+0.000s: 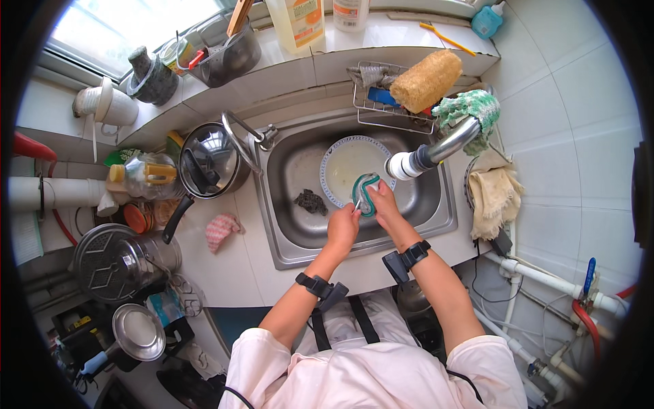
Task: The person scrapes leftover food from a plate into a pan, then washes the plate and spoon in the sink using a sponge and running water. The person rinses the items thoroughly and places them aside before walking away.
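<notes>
Both hands are over the steel sink (301,225). My right hand (384,200) grips a grey scrubbing pad with a green edge (364,191). My left hand (343,225) pinches the pad's lower left side, where a thin pale piece shows between the fingers; what it is I cannot tell. Beneath the pad, a white plate with a blue patterned rim (347,161) lies in the sink. A dark scouring pad (310,202) rests on the sink floor, left of the plate. The faucet spout (429,154), with a green-and-white mesh cloth (467,115) draped over it, reaches in from the right.
A lidded pan (209,161) stands left of the sink, near a pink striped cloth (223,231). Behind the sink, a wire rack (393,120) holds a loofah (426,81). Bottles and a stone mortar (153,82) line the ledge. A beige cloth (493,199) hangs at the right.
</notes>
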Demonstrator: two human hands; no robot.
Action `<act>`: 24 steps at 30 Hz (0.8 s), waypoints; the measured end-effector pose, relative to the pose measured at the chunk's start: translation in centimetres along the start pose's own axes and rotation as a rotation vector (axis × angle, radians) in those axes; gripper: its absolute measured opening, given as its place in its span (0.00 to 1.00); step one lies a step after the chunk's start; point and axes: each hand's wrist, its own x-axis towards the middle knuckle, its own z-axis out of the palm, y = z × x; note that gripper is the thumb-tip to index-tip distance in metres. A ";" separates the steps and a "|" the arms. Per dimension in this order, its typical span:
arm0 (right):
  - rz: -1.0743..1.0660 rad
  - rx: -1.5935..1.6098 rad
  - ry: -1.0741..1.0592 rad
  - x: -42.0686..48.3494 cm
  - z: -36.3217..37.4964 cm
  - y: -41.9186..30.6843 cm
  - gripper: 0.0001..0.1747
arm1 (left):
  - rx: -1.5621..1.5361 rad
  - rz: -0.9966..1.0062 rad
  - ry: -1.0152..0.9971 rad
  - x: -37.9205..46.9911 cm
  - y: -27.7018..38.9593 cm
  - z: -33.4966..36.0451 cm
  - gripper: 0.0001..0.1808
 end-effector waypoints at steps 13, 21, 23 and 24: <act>0.132 0.117 0.147 1.2 0.5 0.7 0.15 | -0.629 -0.467 -0.159 0.8 1.4 0.9 0.12; -0.056 -0.565 0.461 2.4 0.3 0.2 0.16 | -0.697 -0.514 -0.213 0.4 2.3 0.6 0.12; 0.062 -0.246 0.350 1.3 0.8 0.6 0.12 | -0.676 -0.521 -0.205 0.7 2.3 0.4 0.12; 0.131 -0.109 0.304 1.0 0.9 0.6 0.11 | -0.683 -0.531 -0.202 0.9 2.2 0.3 0.12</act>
